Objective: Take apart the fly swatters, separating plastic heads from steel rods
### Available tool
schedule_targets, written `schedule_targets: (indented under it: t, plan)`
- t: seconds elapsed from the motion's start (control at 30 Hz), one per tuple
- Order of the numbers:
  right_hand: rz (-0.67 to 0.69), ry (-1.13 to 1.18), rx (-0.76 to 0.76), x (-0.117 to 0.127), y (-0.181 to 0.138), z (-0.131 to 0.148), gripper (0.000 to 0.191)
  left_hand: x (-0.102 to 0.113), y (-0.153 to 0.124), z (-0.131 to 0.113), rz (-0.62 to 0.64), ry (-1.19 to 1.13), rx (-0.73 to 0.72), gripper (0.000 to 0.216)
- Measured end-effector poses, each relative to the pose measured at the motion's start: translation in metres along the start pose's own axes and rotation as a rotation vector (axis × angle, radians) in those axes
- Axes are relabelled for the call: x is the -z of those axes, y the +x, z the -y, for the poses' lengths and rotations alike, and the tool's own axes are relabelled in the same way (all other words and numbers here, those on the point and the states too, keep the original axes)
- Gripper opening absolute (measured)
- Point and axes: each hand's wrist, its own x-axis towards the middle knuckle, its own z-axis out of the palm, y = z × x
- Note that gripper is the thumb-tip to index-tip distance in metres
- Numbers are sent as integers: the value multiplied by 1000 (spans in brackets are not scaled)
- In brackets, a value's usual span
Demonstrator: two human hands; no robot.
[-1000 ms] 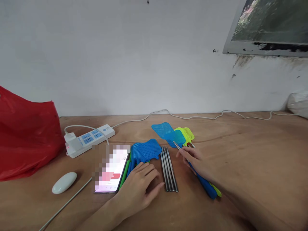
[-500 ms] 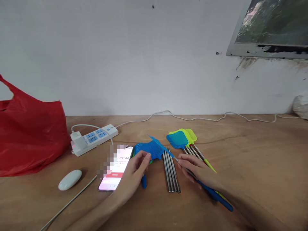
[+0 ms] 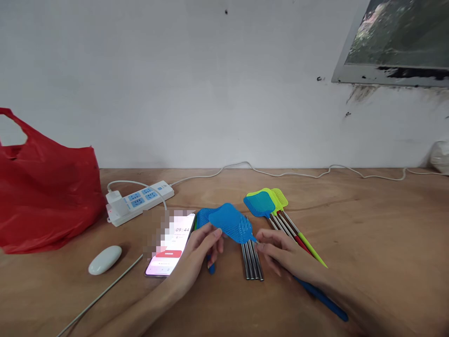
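My right hand point(image 3: 286, 255) grips the shaft of a blue fly swatter, whose blue handle point(image 3: 322, 299) trails back under my forearm. Its blue mesh head point(image 3: 231, 223) hovers over the table, and my left hand point(image 3: 199, 252) pinches the head's near-left edge. Under the head lie several bare metal rods point(image 3: 251, 260) side by side. A pile of loose blue swatter heads point(image 3: 202, 217) sits just behind my left hand. To the right lie assembled swatters point(image 3: 268, 202) with blue and yellow-green heads.
A lit phone point(image 3: 171, 243) lies left of my left hand. Farther left are a white power strip point(image 3: 138, 202), a white mouse point(image 3: 105, 259) with a grey cable, and a red plastic bag point(image 3: 45, 187). A white cord point(image 3: 280, 172) runs along the wall.
My right hand lifted a blue swatter off the assembled pile and swung it left over the rods. My left hand rose from the table and took hold of its head.
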Motion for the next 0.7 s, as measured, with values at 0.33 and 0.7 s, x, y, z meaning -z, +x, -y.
schedule_targets:
  t: [0.33, 0.7]
  plan:
    - [-30, -61, 82, 3, -1, -1, 45, -5, -4, -1, -88, 191, 55, 58]
    - [-6, 11, 89, -7, 2, -2, 56, -8, -3, -2, -204, 246, 19, 58]
